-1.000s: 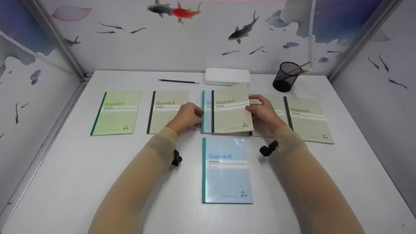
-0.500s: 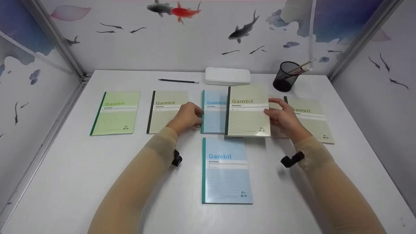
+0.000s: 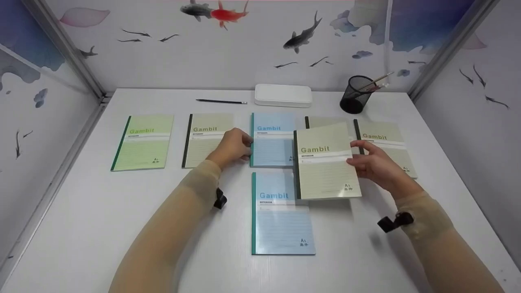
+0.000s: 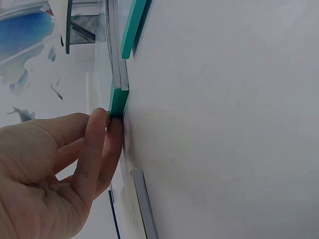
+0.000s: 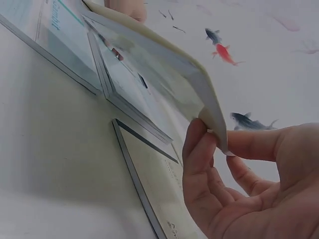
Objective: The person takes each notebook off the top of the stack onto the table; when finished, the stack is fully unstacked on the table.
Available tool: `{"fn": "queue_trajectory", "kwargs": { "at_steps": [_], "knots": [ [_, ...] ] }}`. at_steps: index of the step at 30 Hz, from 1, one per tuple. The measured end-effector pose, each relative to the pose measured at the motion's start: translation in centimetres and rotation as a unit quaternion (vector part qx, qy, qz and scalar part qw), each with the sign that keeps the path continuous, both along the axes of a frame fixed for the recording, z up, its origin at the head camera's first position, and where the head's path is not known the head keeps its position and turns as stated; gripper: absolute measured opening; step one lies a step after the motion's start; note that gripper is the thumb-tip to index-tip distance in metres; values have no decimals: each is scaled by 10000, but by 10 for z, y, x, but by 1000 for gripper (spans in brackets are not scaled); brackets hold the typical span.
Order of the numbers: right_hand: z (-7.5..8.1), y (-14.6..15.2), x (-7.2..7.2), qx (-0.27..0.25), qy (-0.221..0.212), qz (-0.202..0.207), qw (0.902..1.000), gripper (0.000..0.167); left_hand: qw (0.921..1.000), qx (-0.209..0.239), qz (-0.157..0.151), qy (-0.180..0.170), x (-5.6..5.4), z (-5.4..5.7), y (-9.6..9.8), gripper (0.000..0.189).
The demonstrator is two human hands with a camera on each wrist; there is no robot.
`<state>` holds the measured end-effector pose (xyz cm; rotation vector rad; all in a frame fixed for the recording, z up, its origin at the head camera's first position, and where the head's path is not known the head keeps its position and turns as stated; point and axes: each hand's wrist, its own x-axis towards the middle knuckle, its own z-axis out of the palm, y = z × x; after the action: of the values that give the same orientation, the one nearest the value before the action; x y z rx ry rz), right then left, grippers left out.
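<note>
In the head view, my right hand [image 3: 378, 167] pinches the right edge of a beige notebook [image 3: 325, 171] with a dark spine. That notebook hangs tilted above the table, partly over a blue notebook [image 3: 281, 228] lying in front. The right wrist view shows the thumb and fingers [image 5: 197, 164] on its edge. My left hand [image 3: 232, 146] holds the green spine of another blue notebook [image 3: 272, 140] in the back row. At that spine, the left wrist view shows two stacked green-spined notebooks [image 4: 118, 99] at my fingertips.
A green notebook [image 3: 142, 142] lies at left, with a beige one [image 3: 203, 150] beside it, partly under my left hand. Two beige notebooks lie at right, one [image 3: 325, 120] mostly covered, the other [image 3: 384, 138] partly. Behind are a pencil [image 3: 222, 101], white case [image 3: 283, 95] and mesh pen cup [image 3: 356, 95].
My right hand has carried the beige notebook from above the back-row blue notebook rightward and toward me, uncovering most of that blue one. The left hand has stayed at the blue spine.
</note>
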<state>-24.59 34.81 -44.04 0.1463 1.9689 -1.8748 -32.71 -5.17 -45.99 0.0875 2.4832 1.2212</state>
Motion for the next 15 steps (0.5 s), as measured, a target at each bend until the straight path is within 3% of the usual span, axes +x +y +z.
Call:
{"fn": "queue_trajectory", "kwargs": {
  "at_steps": [7,15],
  "knots": [
    [-2,14,21,84,-76,699,9975,41,10000,8,10,68,0,-1,0,46],
    [-9,41,40,-23,-259,1613,9866,36,10000,-52,20,82,1,-1,0,44]
  ]
}}
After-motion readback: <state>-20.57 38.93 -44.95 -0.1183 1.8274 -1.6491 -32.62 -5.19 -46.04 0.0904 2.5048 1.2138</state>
